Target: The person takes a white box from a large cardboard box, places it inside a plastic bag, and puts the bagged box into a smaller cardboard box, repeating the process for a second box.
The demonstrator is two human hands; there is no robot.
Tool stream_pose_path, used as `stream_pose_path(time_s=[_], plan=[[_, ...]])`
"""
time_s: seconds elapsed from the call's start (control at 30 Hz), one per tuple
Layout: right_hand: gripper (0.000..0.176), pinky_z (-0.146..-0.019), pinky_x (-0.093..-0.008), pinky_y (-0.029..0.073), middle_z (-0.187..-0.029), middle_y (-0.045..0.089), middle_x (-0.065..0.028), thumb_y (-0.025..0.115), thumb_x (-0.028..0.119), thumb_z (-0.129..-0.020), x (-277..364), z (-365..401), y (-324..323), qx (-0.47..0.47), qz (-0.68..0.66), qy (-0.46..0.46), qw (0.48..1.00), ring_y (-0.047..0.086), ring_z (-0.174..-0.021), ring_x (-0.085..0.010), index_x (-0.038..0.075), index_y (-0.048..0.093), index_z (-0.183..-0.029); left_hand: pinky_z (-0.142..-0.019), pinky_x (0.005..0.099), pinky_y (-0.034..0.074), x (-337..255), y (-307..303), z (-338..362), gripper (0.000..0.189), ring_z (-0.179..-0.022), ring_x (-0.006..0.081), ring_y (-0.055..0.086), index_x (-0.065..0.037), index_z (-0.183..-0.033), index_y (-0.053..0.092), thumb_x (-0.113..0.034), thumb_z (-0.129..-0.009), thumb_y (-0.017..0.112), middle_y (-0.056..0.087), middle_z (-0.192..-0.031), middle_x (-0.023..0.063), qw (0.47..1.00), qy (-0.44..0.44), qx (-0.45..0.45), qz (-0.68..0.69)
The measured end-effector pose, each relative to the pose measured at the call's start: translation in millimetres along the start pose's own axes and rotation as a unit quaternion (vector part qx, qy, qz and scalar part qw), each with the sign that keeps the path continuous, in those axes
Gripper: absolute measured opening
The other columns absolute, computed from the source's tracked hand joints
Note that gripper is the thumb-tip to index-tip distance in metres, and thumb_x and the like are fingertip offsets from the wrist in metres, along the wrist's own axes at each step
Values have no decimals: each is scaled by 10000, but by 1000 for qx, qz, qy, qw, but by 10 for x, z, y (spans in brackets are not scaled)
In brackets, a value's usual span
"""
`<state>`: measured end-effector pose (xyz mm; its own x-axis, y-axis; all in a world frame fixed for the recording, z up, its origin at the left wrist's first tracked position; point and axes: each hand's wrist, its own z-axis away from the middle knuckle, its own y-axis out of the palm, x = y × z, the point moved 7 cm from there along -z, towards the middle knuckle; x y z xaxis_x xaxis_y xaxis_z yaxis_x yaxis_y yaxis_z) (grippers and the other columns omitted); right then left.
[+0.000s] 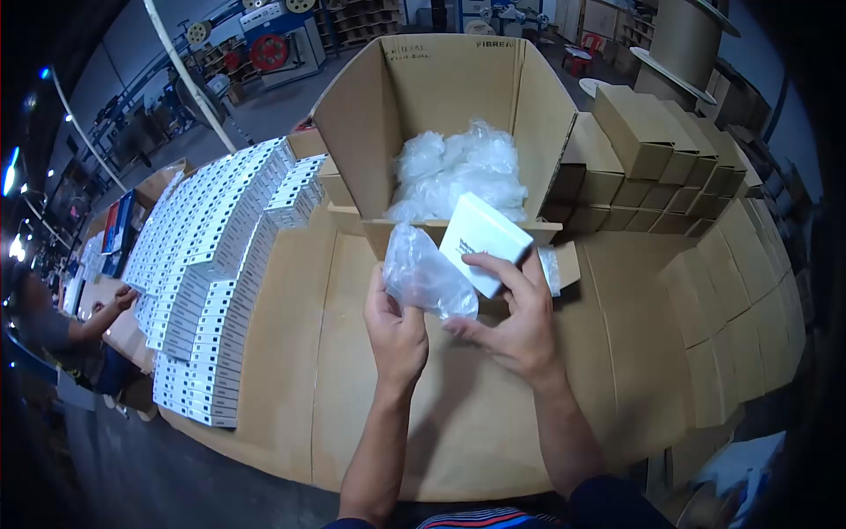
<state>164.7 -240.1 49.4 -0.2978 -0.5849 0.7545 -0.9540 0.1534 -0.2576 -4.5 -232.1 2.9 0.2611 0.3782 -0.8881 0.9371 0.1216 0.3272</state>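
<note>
A clear plastic bag (421,271) is gripped in my left hand (397,333), its crumpled film spreading up past the fingers. My right hand (522,319) holds a small white box (485,240) with dark print on its face, tilted, fingers over its front and right edge. The bag's right side reaches my right thumb and overlaps the box's lower left corner in this view. Just beyond both hands stands a big open carton (352,115) with a heap of clear plastic bags (458,172) inside.
Stacks of white labelled boxes (207,220) stand on the left of the cardboard-covered table (352,397). Brown cartons (652,159) are piled at the right. A small open carton (567,264) with plastic in it sits behind my right hand. Another person (70,326) is at the far left.
</note>
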Motion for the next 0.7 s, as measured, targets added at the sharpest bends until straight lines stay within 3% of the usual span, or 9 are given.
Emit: stream_pose_path(time_s=[0.13,0.23,0.27,0.4,0.5,0.53,0.63,0.7], plan=[[401,-873,-388,540,-1153,588,-182,892,208,-786,95,436,62,31,15,4,999,633,-1039,-304,-2,740,-1092,-759,237,488,-8,-111,472,133,-864,61,557,-29,-1000,529,-17,-976,659,564,-942,4,999,-1,16,-38],[307,-832,-360,554,-1155,593,-177,838,144,-823,-73,729,101,40,-33,44,998,647,-985,-293,-22,744,-1063,-703,210,465,44,-220,750,159,-813,37,543,-29,-979,532,1,-948,684,564,-906,-11,999,-41,15,-26],[194,-802,-332,556,-1161,578,-149,756,104,-893,-51,804,81,27,-16,6,999,658,-955,-255,-48,739,-1013,-674,185,445,11,-235,819,179,-773,21,524,-30,-964,535,23,-919,700,560,-884,-19,999,-42,7,-26],[203,-821,-301,560,-1172,504,-86,673,140,-998,-370,1203,118,-2,-248,231,941,626,-1035,-179,-60,709,-1007,-689,204,466,96,-472,1082,186,-757,34,530,-24,-994,522,32,-918,682,570,-911,2,998,-58,-2,-5],[275,-853,-319,568,-1165,496,-81,744,196,-962,-318,1347,21,-16,-254,212,944,611,-1085,-184,-58,692,-1053,-680,207,481,59,-573,1172,207,-770,44,563,-22,-1016,510,47,-910,674,571,-951,24,993,-4,-55,-102],[353,-873,-329,567,-1187,512,-110,816,218,-897,-218,1387,38,2,-230,156,961,609,-1119,-210,-31,691,-1114,-672,208,503,-44,-522,1217,251,-794,63,599,-11,-1069,510,62,-896,676,572,-980,41,987,13,-72,-144],[407,-880,-338,564,-1203,537,-141,875,223,-825,5,1430,133,23,-43,109,993,614,-1131,-239,2,712,-1125,-703,216,496,4,-415,1317,323,-854,83,581,-20,-1143,482,73,-894,666,547,-1031,58,985,2,-59,-162],[312,-870,-336,555,-1208,561,-162,809,164,-882,-173,1544,187,2,-67,144,987,623,-1115,-244,12,729,-1142,-726,225,518,109,-368,1376,372,-877,99,606,-22,-1197,456,88,-898,647,575,-1043,76,989,13,-37,-144]])
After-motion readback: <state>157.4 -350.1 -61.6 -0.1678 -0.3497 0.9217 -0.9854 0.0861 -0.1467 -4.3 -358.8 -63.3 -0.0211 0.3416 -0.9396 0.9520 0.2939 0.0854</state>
